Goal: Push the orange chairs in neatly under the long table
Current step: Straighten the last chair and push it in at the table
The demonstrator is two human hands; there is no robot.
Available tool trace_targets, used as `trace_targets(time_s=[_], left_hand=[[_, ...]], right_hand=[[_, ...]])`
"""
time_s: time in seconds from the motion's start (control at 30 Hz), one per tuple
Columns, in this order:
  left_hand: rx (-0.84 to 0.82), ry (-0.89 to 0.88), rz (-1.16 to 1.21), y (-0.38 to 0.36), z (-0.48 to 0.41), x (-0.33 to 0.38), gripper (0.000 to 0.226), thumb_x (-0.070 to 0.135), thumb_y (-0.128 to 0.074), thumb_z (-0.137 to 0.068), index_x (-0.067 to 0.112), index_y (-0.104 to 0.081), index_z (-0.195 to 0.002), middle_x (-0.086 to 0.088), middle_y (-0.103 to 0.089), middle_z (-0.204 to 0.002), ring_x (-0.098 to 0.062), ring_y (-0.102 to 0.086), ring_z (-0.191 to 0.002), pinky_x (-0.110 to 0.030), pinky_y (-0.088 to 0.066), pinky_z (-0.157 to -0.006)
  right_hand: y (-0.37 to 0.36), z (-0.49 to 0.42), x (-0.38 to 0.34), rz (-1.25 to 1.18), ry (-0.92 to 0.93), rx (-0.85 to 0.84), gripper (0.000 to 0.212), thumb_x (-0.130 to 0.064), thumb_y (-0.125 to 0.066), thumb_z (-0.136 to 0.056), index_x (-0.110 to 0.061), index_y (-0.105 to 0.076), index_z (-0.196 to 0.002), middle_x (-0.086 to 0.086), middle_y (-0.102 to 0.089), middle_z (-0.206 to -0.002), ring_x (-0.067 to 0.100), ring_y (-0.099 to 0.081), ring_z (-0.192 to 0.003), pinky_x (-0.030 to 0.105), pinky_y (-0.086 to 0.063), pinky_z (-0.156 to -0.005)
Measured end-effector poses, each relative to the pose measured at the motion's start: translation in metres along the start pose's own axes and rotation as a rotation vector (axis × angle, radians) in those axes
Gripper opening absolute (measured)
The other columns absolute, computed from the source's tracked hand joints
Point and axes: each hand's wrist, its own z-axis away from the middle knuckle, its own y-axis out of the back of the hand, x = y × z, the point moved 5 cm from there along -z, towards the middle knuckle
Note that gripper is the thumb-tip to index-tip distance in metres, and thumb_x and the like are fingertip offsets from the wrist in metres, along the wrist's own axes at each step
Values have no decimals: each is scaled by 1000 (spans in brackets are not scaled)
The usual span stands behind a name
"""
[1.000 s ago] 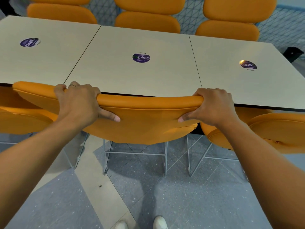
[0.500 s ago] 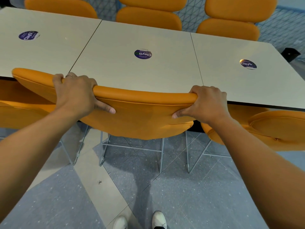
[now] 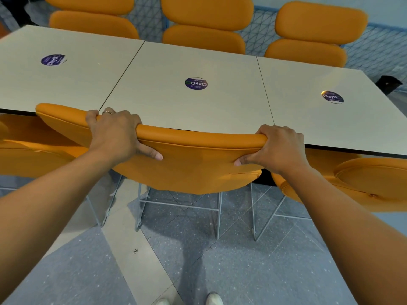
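Note:
An orange chair (image 3: 198, 168) stands in front of me, its backrest top against the near edge of the long pale table (image 3: 189, 106). My left hand (image 3: 114, 135) grips the left part of the backrest rim, fingers over the top and thumb on the back. My right hand (image 3: 277, 148) grips the rim near its right end in the same way. The seat is hidden under the table. Only the thin metal legs (image 3: 178, 205) show below.
Another orange chair (image 3: 370, 183) stands at my right and one (image 3: 28, 155) at my left on this side. Three orange chairs (image 3: 204, 25) line the far side. Round purple stickers (image 3: 196, 83) mark the tabletop. My white shoes (image 3: 214, 299) stand on grey floor.
The chair's backrest has moved forward, its top rim now lying over the table's near edge. Both hands keep their grip on it.

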Motion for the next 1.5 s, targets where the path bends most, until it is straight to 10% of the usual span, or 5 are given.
trace_targets(time_s=[0.87, 1.27, 1.5], left_hand=[[11, 48, 90, 2, 21, 0, 88, 90, -50, -32, 23, -56, -89, -3, -55, -93, -38, -44, -120, -56, -17, -109], [-101, -63, 268, 10, 27, -10, 94, 90, -48, -51, 34, -53, -127, -2, -55, -129, -34, -34, -135, -59, -3, -115], [-80, -66, 612, 37, 30, -16, 54, 62, -66, -76, 26, -64, -117, 1, -61, -127, -15, -50, -111, -35, -40, -93]], right_hand=[[0, 10, -1, 79, 40, -72, 95, -94, -64, -44, -28, -59, -111, -5, -63, -99, 26, -55, -105, 46, -39, -90], [6, 16, -6, 24, 30, -138, 91, -93, -64, -52, -35, -57, -122, -7, -64, -113, 25, -54, -114, 50, -37, -98], [25, 13, -23, -256, 76, -295, 96, -102, -47, -51, -37, -63, -120, -7, -64, -120, 19, -57, -114, 48, -47, -101]])
